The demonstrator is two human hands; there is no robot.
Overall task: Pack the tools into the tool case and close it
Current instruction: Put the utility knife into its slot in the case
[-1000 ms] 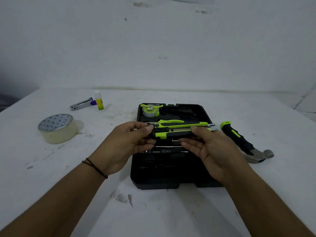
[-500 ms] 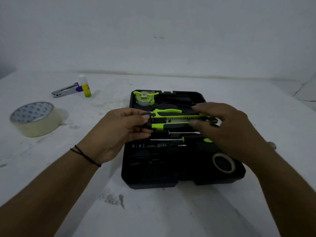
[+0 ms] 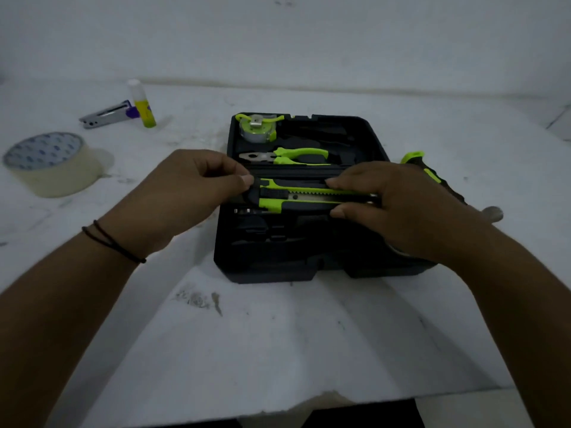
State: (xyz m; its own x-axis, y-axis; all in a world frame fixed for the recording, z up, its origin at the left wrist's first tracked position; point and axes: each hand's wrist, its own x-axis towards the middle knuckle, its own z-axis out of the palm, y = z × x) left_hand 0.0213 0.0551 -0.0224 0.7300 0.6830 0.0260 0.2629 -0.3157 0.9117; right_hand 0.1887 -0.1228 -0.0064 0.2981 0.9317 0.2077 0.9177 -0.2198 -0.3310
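The black tool case lies open on the white table. A green tape measure sits in its far left corner, and green-handled pliers lie just in front of it. Across the middle of the case lies a green and black utility knife. My left hand pinches the knife's left end. My right hand grips its right end between fingers and thumb. A hammer with a green-tipped black handle lies on the table to the right of the case, mostly hidden behind my right hand.
A roll of clear tape stands at the left of the table. Behind it are a glue stick and a small metal stapler. The table's near edge runs along the bottom.
Both hands have brought the utility knife lower, over the middle of the case. My view has tilted down and closer, and the pliers now show behind the knife.
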